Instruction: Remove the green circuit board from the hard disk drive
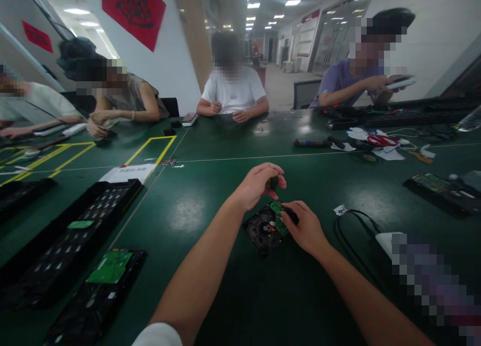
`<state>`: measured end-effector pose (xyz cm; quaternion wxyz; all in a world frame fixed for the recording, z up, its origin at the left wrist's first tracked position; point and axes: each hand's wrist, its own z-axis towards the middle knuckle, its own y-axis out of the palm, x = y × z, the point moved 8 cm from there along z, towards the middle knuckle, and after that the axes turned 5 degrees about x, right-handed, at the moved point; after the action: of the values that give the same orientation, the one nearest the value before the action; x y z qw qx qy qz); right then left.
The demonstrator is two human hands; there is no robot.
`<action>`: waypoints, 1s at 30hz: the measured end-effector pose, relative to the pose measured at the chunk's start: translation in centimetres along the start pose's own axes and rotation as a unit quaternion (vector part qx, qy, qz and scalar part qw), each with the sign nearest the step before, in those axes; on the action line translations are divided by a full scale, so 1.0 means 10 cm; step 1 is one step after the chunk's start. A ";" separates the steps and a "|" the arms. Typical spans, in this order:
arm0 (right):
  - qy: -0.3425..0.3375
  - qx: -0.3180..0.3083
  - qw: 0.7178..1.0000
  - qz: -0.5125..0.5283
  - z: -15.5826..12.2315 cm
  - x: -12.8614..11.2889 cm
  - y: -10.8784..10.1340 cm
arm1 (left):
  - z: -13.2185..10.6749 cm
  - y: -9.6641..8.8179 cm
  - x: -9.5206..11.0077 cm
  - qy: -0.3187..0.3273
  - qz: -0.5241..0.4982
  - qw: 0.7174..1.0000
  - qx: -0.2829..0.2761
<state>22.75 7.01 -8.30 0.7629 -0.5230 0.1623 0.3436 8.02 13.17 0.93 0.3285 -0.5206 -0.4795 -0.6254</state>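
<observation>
A hard disk drive lies on the green table in front of me, its dark underside up and a green circuit board along its right side. My right hand rests at that side, thumb and fingers closed around a short black object just over the board; its kind is unclear. Above the drive's far edge, my left hand is raised with its fingers curled around a small dark piece with a yellowish edge. Fingers partly hide that piece.
To the left lie a long black tray and another drive with a green board. At right are a white-ended cable, a black device and scattered wires. Several people sit across the table, including one in a white shirt.
</observation>
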 end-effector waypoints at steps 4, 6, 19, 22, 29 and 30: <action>-0.002 0.004 1.000 0.002 -0.01 0.00 -0.01 | 0.02 -0.07 -0.02 0.002 0.003 1.000 0.030; -0.001 0.002 1.000 0.003 -0.01 0.00 -0.01 | 0.02 -0.05 0.01 0.018 0.029 0.999 0.015; -0.001 0.000 1.000 0.003 -0.01 -0.01 -0.01 | 0.02 -0.02 -0.03 0.012 0.034 0.999 0.005; -0.001 -0.001 1.000 -0.001 0.00 -0.02 -0.01 | 0.00 -0.03 0.05 0.048 0.092 0.994 0.018; 0.006 -0.001 1.000 0.002 -0.01 -0.01 -0.02 | 0.02 -0.06 -0.02 0.020 0.040 0.999 0.017; 0.006 0.001 1.000 0.003 -0.01 -0.01 -0.02 | 0.02 -0.07 -0.04 0.015 0.026 0.999 0.018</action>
<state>22.82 6.82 -8.10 0.7613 -0.5239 0.1688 0.3427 7.58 13.59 0.41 0.3611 -0.5171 -0.4718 -0.6162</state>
